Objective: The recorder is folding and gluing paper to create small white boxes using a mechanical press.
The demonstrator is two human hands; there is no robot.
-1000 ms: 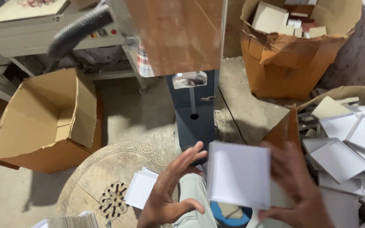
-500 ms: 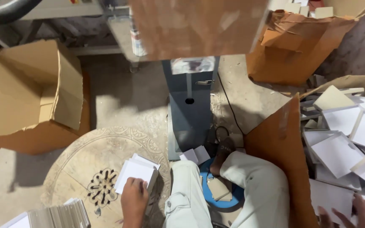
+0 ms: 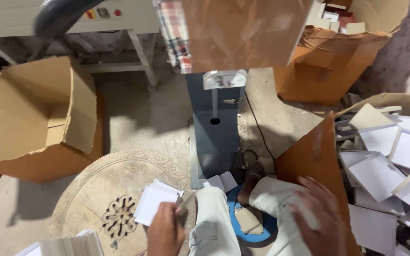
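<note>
From the head camera, the one view there is: a second ago both hands held a white card sheet up before the chest; half a second ago the left hand had gone down to the small stack on the round table and the right had swung out of frame at four o'clock. Now the left hand [image 3: 166,233] rests at seven o'clock with fingers curled on the near edge of that stack of white card sheets [image 3: 153,203], which lies on the carved round table [image 3: 96,189]; whether it pinches a sheet or merely presses is hard to tell. The right hand [image 3: 316,215] is back at five o'clock, spread open and blurred, holding nothing, above the knee and just beside the brown box flap [image 3: 314,151]. So the sheet seems laid down and the right hand freed. Counted: two hands, one round table, one stack by the left hand, a second pile [image 3: 69,244] at the bottom edge, one open empty carton [image 3: 34,118] at nine o'clock, one torn carton [image 3: 338,61] at one o'clock, and roughly ten loose white panels [image 3: 390,161] at three o'clock
</note>
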